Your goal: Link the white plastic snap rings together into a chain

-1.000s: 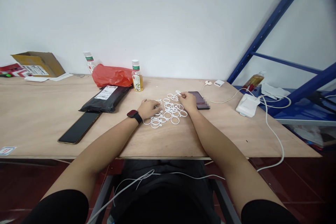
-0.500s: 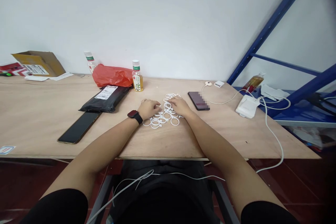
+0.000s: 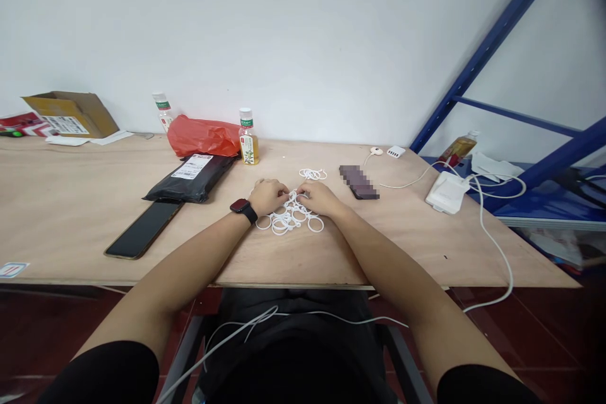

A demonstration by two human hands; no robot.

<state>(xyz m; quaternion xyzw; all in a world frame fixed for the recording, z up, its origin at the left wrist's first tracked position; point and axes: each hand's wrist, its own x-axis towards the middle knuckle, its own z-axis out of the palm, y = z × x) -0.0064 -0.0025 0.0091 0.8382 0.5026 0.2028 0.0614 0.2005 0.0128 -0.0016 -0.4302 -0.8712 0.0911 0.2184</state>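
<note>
A pile of several white plastic rings [image 3: 290, 219] lies on the plywood table [image 3: 307, 252] in front of me. My left hand [image 3: 267, 195], a dark watch on its wrist, rests curled on the left edge of the pile. My right hand [image 3: 319, 196] lies on the pile's right side, fingers bent and meeting the left hand over the rings. Which ring each hand pinches is hidden by the fingers. A smaller cluster of white rings [image 3: 313, 173] sits apart, just behind my hands.
A phone [image 3: 358, 181] lies right of my hands, another dark phone [image 3: 143, 229] at the left front. A black parcel [image 3: 192, 177], red bag [image 3: 203, 136], two bottles [image 3: 248, 137], a cardboard box [image 3: 71, 113], a white charger [image 3: 446, 192] with cables, and blue shelving [image 3: 521, 113] surround them.
My right hand moved left from beside the phone to meet the left hand over the pile. The rings are gathered closer together, and a small cluster stays behind them.
</note>
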